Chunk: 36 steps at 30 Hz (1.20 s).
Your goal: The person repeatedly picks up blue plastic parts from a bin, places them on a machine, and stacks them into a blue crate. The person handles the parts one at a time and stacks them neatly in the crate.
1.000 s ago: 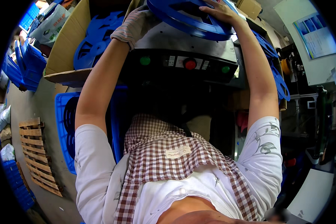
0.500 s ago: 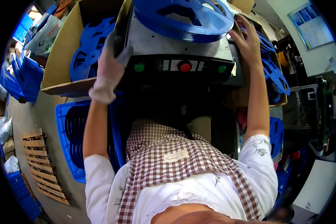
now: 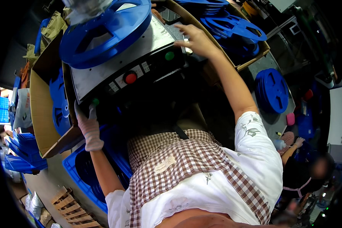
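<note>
Clearly, the gloved left hand (image 3: 88,128) at nine o'clock and the bare right hand (image 3: 198,41) at one are unclenched; a blue spoked reel (image 3: 109,28) lies at eleven.

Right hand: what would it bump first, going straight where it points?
Probably the silver machine top, just ahead of the right hand; depth is unclear, so it might pass over towards the blue reel.

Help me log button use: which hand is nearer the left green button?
Left: the left hand is at the left green button, contact unclear; the right hand is near the panel's opposite end.
</note>
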### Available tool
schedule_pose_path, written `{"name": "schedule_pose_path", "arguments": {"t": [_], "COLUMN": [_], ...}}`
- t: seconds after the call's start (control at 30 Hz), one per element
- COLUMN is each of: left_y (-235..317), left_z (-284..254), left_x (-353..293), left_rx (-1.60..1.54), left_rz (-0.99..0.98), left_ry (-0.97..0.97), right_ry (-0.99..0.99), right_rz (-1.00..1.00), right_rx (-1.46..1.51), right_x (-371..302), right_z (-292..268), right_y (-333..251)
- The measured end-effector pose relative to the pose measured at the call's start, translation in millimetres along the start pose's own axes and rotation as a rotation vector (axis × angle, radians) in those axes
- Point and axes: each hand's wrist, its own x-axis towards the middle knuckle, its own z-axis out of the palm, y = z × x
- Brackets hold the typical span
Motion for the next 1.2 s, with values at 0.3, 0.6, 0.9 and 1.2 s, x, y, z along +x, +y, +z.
{"name": "schedule_pose_path", "arguments": {"t": [0.3,0.6,0.9,1.2], "left_y": [56.6,112.5,156.0,121.9], "left_z": [-10.1,23.6,-3.1,28.4], "left_x": [-57.4,-68.8,12.1,101.0], "left_rx": [-0.259,-0.234,-0.029,0.864], "left_rz": [0.186,0.331,0.697,0.959], "left_ry": [-0.021,-0.22,-0.102,0.042], "right_ry": [-0.163,-0.091,-0.006,0.673], "right_rz": [0.383,0.443,0.777,0.344], "right_rx": [-0.726,-0.587,-0.606,0.65], "right_x": [-19.0,-109.5,-131.3,-198.7], "right_z": [-108.8,-114.6,-106.7,-121.5], "right_y": [124.6,26.7,106.2,20.4]}}
